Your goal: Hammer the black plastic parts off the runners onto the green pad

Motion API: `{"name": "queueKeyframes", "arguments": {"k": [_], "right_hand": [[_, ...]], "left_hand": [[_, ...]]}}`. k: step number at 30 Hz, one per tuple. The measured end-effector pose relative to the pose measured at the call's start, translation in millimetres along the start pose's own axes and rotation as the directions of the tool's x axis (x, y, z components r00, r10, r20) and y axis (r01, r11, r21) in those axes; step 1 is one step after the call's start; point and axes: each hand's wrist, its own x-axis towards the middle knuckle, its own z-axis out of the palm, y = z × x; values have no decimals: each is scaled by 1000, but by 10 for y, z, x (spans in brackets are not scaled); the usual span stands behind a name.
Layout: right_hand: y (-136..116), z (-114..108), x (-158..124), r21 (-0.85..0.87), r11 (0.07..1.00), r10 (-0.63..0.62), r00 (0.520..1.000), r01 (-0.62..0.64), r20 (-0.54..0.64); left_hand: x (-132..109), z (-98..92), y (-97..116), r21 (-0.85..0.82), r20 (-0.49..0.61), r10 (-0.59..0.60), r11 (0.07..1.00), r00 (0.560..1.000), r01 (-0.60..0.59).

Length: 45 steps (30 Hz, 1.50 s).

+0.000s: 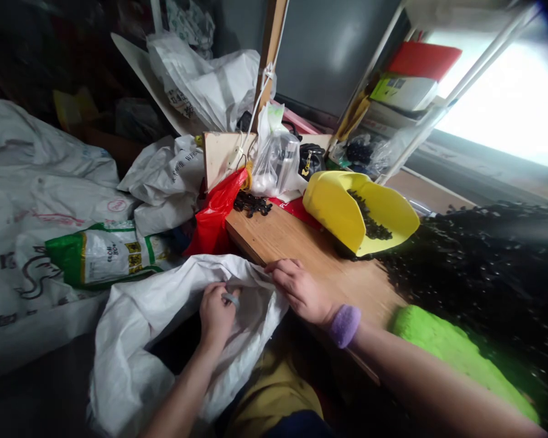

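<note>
A white woven sack [132,322] stands in front of me with its mouth open and its inside dark. My left hand [218,313] reaches into the mouth, its fingers closed against the far inner wall; the fingertips are partly hidden. A grey band [230,298] shows at its fingers. My right hand [301,292], with a purple wristband [345,326], grips the sack's right rim by the edge of the wooden table [278,234]. Beyond it on the table lies a yellow scoop [328,194] with small black pieces [369,222] inside.
A large heap of small black parts [478,261] covers the table's right side, beside a bright green cushion-like thing [456,359]. A red plastic bag [216,213] hangs at the table's left corner. Several white sacks [50,170] are piled on the left. A wooden post [271,48] rises behind.
</note>
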Motion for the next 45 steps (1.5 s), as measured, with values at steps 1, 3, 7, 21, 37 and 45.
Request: {"name": "queueKeyframes", "arguments": {"k": [1, 3, 7, 21, 37, 45], "right_hand": [[2, 6, 0, -5, 1000, 1, 1000, -1, -4], [10, 16, -2, -20, 1000, -2, 1000, 2, -3], [7, 5, -18, -92, 995, -21, 1000, 21, 9], [-243, 1141, -193, -203, 935, -130, 812, 292, 569], [-385, 1105, -308, -294, 955, 137, 849, 23, 510], [-572, 1054, -177, -248, 967, 79, 859, 56, 506]], "left_hand": [[45, 9, -53, -2, 8, -36, 999, 999, 36], [112, 31, -114, -38, 54, -100, 994, 993, 103], [222, -63, 38, -187, 55, -72, 979, 996, 81], [720, -1150, 537, 262, 155, 305, 904, 940, -337], [-182, -1697, -841, 520, 542, -63, 809, 838, -276], [160, -1786, -794, 859, -35, 46, 512, 998, 7]]}}
